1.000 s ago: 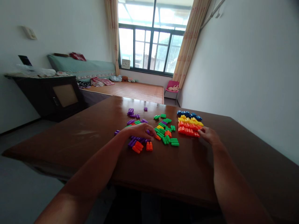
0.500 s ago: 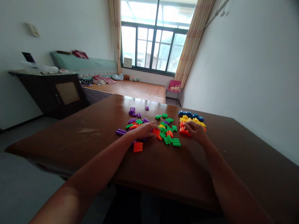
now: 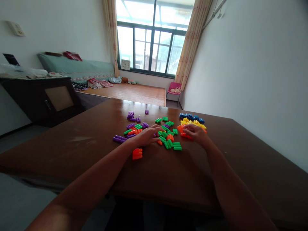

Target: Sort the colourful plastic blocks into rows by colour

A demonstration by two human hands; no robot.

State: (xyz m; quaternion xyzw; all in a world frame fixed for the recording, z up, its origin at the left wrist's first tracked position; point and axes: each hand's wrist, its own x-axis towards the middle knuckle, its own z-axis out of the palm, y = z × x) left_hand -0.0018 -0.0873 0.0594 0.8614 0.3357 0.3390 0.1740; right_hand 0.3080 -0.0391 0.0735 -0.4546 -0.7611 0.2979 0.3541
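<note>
Small plastic toy blocks, each like short rods joined side by side, lie on the brown table. My left hand (image 3: 149,135) is over the mixed heap, thumb and fingers apart, nearest some green blocks (image 3: 163,134). An orange block (image 3: 159,142) shows partly below its fingertips. My right hand (image 3: 196,132) pinches an orange block (image 3: 180,129) at the front of the sorted rows; its fingers cover part of it. Behind it are a row of yellow blocks (image 3: 192,122) and a row of dark blue blocks (image 3: 191,116).
Purple blocks (image 3: 119,139) spread at the heap's left, and a separate orange block (image 3: 137,153) lies nearer me. The table (image 3: 166,179) ends close to my body. Beyond it are a bed (image 3: 139,91), a pink chair (image 3: 173,87) and a dark cabinet (image 3: 38,96).
The view has turned slightly right. My left hand has come off the orange block at its fingertips and its fingers have straightened. My right hand stays at the orange row.
</note>
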